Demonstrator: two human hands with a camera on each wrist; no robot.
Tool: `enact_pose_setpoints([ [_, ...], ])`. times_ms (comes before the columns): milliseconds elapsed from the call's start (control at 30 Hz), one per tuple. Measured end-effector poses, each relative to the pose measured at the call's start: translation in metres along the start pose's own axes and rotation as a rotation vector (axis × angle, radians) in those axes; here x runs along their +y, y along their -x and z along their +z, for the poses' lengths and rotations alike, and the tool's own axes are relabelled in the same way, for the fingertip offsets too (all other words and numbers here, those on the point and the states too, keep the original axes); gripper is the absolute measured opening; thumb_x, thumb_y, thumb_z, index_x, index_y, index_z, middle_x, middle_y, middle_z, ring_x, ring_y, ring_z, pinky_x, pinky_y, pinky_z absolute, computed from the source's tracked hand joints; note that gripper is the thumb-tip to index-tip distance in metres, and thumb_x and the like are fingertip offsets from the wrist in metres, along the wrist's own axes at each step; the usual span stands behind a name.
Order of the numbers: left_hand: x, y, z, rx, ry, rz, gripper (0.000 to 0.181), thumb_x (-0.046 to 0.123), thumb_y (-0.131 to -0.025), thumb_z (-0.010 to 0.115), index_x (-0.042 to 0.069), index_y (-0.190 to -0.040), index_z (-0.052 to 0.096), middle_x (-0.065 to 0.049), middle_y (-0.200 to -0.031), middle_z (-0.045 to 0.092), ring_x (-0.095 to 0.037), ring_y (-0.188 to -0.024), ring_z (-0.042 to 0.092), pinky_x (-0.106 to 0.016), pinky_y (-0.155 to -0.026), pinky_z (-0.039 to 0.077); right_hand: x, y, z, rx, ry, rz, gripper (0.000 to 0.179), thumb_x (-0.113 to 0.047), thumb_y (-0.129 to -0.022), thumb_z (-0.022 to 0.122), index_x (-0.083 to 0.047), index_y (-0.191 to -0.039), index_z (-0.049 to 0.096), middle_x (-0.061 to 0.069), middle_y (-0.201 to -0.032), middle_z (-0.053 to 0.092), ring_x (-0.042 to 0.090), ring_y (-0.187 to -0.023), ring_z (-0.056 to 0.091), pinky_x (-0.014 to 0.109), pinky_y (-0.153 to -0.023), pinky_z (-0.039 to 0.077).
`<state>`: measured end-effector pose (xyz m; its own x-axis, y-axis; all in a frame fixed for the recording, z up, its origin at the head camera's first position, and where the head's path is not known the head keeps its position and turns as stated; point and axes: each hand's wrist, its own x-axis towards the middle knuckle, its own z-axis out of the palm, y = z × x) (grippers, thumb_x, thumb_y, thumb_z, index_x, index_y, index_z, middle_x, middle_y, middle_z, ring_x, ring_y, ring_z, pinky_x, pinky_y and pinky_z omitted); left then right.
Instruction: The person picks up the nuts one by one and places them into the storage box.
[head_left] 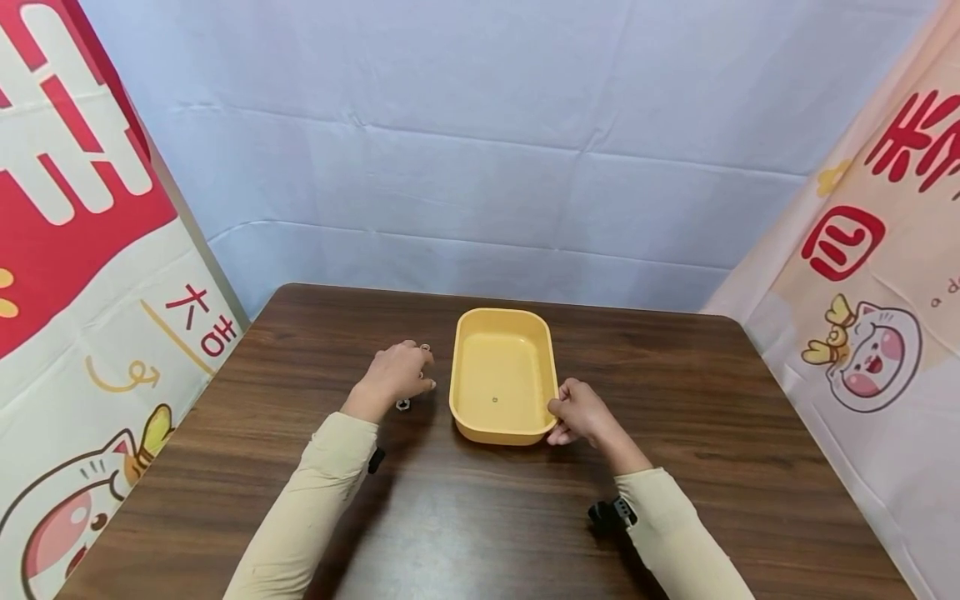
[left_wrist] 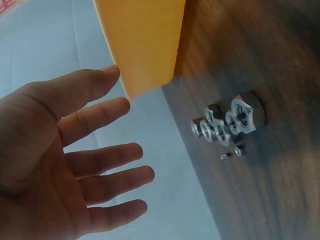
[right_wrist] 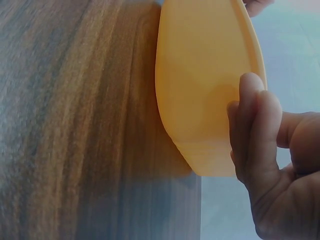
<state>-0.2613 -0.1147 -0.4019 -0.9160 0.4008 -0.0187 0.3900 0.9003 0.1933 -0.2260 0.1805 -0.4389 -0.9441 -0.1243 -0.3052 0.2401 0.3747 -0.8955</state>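
Observation:
A yellow plastic tray [head_left: 504, 438] stands on the table, with one tiny nut [head_left: 495, 400] on its floor. My right hand [head_left: 581, 414] pinches the tray's near right rim, thumb on the inner side and fingers outside against the wall [right_wrist: 200, 90]. To the left of the tray my left hand [head_left: 397, 372] hovers over a cluster of metal hex nuts [left_wrist: 220, 127], its fingers spread and holding nothing. The nuts vary in size, from one large nut [left_wrist: 248, 112] to two tiny ones [left_wrist: 232, 153]. In the head view the left hand hides most of them.
The dark wood table [head_left: 480, 517] carries the tray and nuts. A pale cloth [head_left: 465, 167] hangs behind its far edge, and printed cloths [head_left: 862, 350] hang at both sides. A dark strapped device [head_left: 611, 514] is on the right wrist.

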Motion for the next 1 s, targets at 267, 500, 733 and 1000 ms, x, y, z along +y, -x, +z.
enact_pose_setpoints([
  [267, -0.009, 0.003, 0.006, -0.046, 0.100, -0.031, 0.041, 0.025, -0.079, 0.076, 0.006, -0.114, 0.065, -0.011, -0.110, 0.059, -0.028, -0.103, 0.054, -0.042, -0.082, 0.047, 0.000, 0.001, -0.001, 0.001, 0.000, 0.001, 0.005, 0.005, -0.086, 0.041, 0.004, -0.088, 0.036, 0.021, -0.060, 0.057, 0.020, -0.042, 0.059, 0.028, -0.039, 0.049],
  [500, -0.018, 0.007, 0.011, -0.079, 0.184, -0.084, 0.046, 0.017, -0.072, 0.081, 0.003, -0.112, 0.064, -0.013, -0.104, 0.061, -0.030, -0.097, 0.055, -0.042, -0.079, 0.047, 0.001, 0.000, -0.001, 0.004, 0.009, 0.001, 0.005, 0.004, -0.087, 0.041, 0.005, -0.089, 0.037, 0.021, -0.060, 0.057, 0.021, -0.042, 0.059, 0.028, -0.039, 0.049],
  [733, -0.025, 0.008, 0.017, -0.118, 0.275, -0.256, 0.052, 0.014, -0.061, 0.088, -0.001, -0.105, 0.062, -0.013, -0.099, 0.060, -0.031, -0.093, 0.055, -0.040, -0.072, 0.049, 0.001, -0.001, -0.001, 0.007, 0.025, -0.013, 0.004, 0.005, -0.089, 0.041, 0.005, -0.086, 0.038, 0.022, -0.064, 0.055, 0.023, -0.043, 0.060, 0.030, -0.041, 0.050],
  [1000, -0.032, 0.009, 0.028, -0.117, 0.468, -0.491, 0.047, 0.009, -0.057, 0.086, 0.015, -0.051, 0.040, 0.002, -0.048, 0.049, -0.011, -0.045, 0.057, -0.022, -0.044, 0.046, 0.000, 0.000, 0.000, 0.002, 0.025, -0.015, 0.004, 0.006, -0.088, 0.041, 0.005, -0.086, 0.038, 0.022, -0.063, 0.056, 0.022, -0.043, 0.060, 0.030, -0.040, 0.050],
])
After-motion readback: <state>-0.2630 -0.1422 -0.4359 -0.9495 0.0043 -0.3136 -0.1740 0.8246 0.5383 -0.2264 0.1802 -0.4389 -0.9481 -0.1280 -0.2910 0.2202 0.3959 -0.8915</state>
